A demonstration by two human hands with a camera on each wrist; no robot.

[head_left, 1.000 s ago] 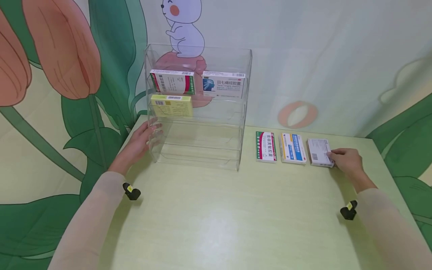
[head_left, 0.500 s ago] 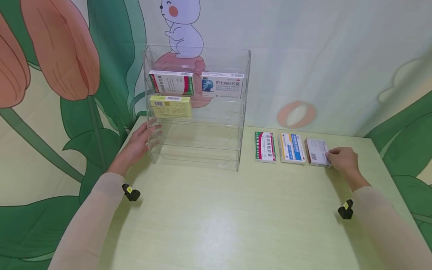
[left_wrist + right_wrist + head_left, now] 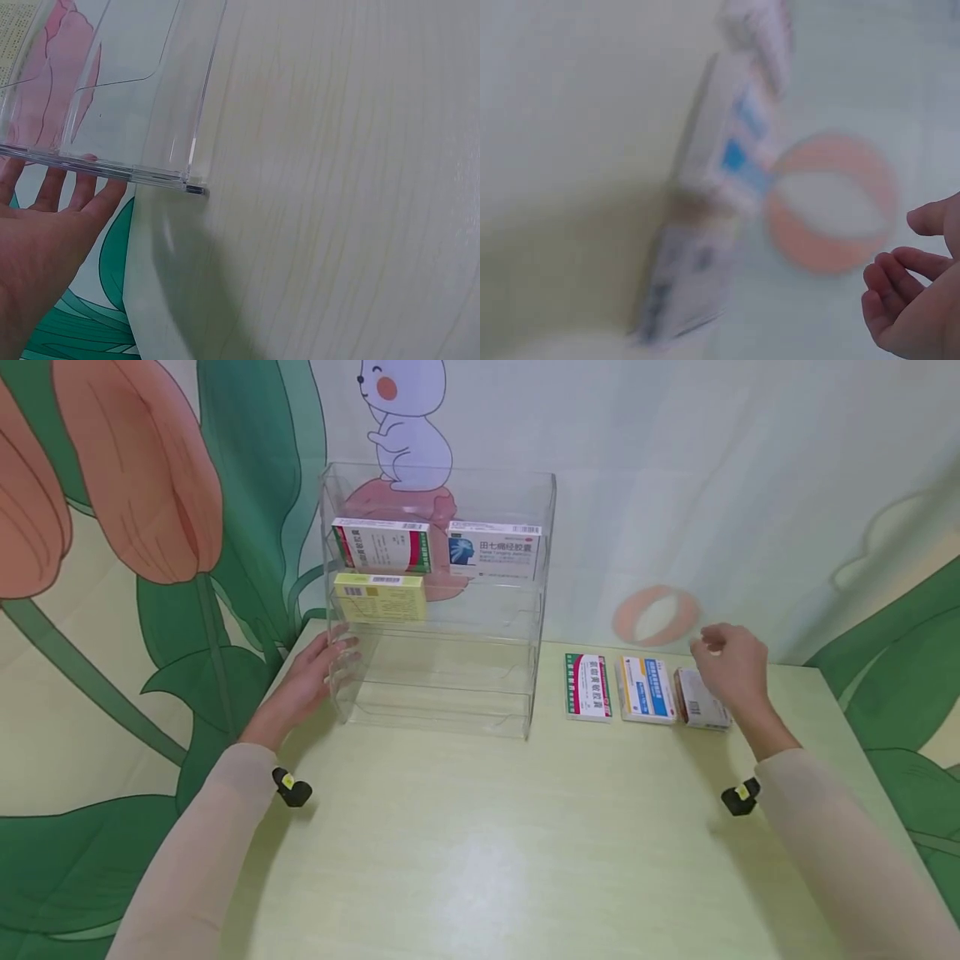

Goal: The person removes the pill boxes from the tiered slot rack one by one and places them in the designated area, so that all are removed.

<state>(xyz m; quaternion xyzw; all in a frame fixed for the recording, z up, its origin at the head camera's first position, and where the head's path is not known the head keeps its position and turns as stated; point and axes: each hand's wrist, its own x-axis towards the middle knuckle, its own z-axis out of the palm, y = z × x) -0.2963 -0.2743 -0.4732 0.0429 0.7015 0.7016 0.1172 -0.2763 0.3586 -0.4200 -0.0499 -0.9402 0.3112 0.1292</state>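
Note:
A clear acrylic rack (image 3: 442, 710) stands on the table at the back. My left hand (image 3: 303, 681) rests against its left side, fingers extended along the panel; the left wrist view shows the fingertips (image 3: 114, 191) at the rack's edge. To the right lie three medicine boxes in a row: a red, green and white box (image 3: 588, 687), a blue, yellow and white box (image 3: 647, 690) and a white box with a barcode (image 3: 699, 706). Above the barcode box, partly covering it, hovers my right hand (image 3: 735, 668). It holds nothing; thumb and loosely bent fingers stand apart in the right wrist view.
In the rack's upper tiers stand a red and green medicine box (image 3: 382, 546), a white and blue one (image 3: 495, 552) and a yellow one (image 3: 381, 598). A printed curtain (image 3: 750, 485) hangs behind the table (image 3: 480, 827).
My right hand has let go of the barcode box's right edge and risen up and to the left. That box had shifted slightly left. My left hand stays at the rack.

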